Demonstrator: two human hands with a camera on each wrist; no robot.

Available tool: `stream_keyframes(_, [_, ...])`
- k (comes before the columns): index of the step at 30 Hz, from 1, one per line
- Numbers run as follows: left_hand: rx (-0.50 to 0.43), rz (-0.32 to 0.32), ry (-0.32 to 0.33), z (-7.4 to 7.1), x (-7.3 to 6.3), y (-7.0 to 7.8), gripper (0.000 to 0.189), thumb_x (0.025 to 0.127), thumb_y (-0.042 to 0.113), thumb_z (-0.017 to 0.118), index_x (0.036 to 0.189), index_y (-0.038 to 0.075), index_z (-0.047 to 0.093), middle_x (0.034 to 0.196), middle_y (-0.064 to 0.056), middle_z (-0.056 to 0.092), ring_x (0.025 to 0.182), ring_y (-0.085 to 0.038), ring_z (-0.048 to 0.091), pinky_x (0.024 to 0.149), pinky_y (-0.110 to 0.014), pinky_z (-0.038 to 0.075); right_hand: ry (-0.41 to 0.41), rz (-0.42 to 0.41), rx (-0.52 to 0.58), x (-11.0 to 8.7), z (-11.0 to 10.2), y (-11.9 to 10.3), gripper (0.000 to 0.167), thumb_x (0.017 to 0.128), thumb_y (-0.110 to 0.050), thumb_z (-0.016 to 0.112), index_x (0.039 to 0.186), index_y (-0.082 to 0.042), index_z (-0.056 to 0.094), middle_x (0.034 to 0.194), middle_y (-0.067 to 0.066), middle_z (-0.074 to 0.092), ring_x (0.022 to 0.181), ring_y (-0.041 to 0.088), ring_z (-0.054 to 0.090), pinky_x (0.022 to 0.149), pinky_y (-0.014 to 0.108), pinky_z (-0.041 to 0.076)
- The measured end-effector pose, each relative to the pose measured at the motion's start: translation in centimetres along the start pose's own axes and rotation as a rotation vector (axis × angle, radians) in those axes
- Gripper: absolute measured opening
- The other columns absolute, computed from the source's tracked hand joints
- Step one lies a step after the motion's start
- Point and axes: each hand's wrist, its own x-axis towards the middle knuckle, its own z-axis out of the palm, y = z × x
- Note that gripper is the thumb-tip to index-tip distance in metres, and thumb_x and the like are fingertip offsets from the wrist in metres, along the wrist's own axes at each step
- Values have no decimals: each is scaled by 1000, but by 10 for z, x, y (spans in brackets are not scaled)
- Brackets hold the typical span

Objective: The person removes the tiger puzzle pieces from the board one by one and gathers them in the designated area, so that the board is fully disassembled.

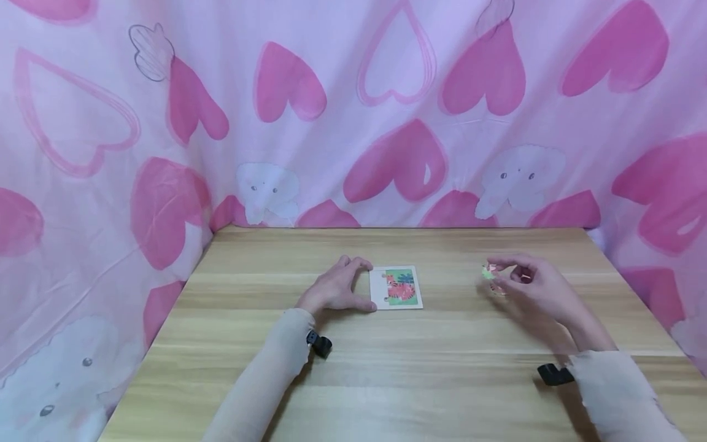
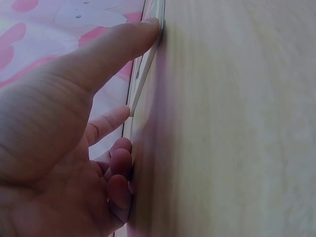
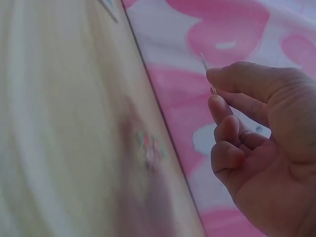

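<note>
A small white puzzle board (image 1: 377, 288) lies on the table, its right part filled by a piece with a red tiger on green and blue. My left hand (image 1: 338, 287) grips the board's left side, thumb (image 2: 143, 37) at the near corner and index finger at the far one; the other fingers are bent beside it. Off to the right, my right hand (image 1: 533, 282) pinches a thin, colourful puzzle piece (image 1: 488, 271) between thumb and fingertips, above the table. Under that hand another colourful puzzle piece (image 3: 152, 150) lies on the table, blurred in the right wrist view.
The wood-grain table (image 1: 420, 380) ends at a pink curtain with hearts (image 1: 397, 159), which stands along its back and sides. A small black camera is strapped to each wrist.
</note>
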Motion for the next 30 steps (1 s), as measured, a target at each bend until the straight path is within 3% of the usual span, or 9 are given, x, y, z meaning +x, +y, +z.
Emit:
stream_keyframes(4, [-1, 8, -7, -1, 2, 0, 95, 77, 53, 101, 157, 29, 55, 134, -5, 53, 112, -24, 58, 103, -48, 55, 6, -21, -12, -13, -2, 13, 45, 100, -8, 83, 144, -7, 72, 92, 9, 68, 76, 16, 57, 60, 29, 48])
stream_keyframes(9, [13, 8, -2, -2, 3, 0, 93, 78, 53, 100, 157, 30, 55, 137, -5, 54, 117, -24, 58, 106, -50, 54, -13, 20, -44, -28, -5, 27, 42, 98, -12, 86, 139, -10, 76, 98, 7, 71, 80, 14, 55, 64, 28, 47])
stream_keyframes(14, [26, 17, 0, -4, 2, -1, 94, 79, 55, 99, 158, 28, 54, 136, -6, 53, 117, -24, 57, 104, -49, 55, -86, 8, 43, -38, -6, 38, 40, 98, -6, 85, 136, -4, 76, 101, 8, 74, 80, 13, 56, 65, 30, 47])
stream_keyframes(18, [26, 9, -2, -4, 1, -1, 95, 79, 56, 99, 158, 29, 55, 134, -5, 53, 114, -23, 57, 102, -48, 55, -123, -11, 98, -41, -5, 43, 41, 97, -3, 84, 137, 0, 75, 104, 10, 74, 81, 15, 57, 67, 31, 48])
stream_keyframes(25, [12, 19, 12, -3, 1, -1, 95, 79, 56, 99, 158, 29, 55, 134, -5, 53, 115, -23, 58, 103, -49, 55, -114, -28, 44, -41, -6, 44, 41, 97, -4, 85, 136, -3, 76, 111, 10, 75, 84, 13, 57, 70, 27, 49])
stream_keyframes(30, [-3, 5, 9, 0, -1, -2, 95, 77, 56, 100, 157, 29, 55, 134, -5, 53, 114, -24, 58, 104, -51, 55, -119, -14, 82, -43, -3, 45, 40, 97, -1, 84, 136, 1, 76, 112, 12, 74, 86, 13, 57, 71, 27, 50])
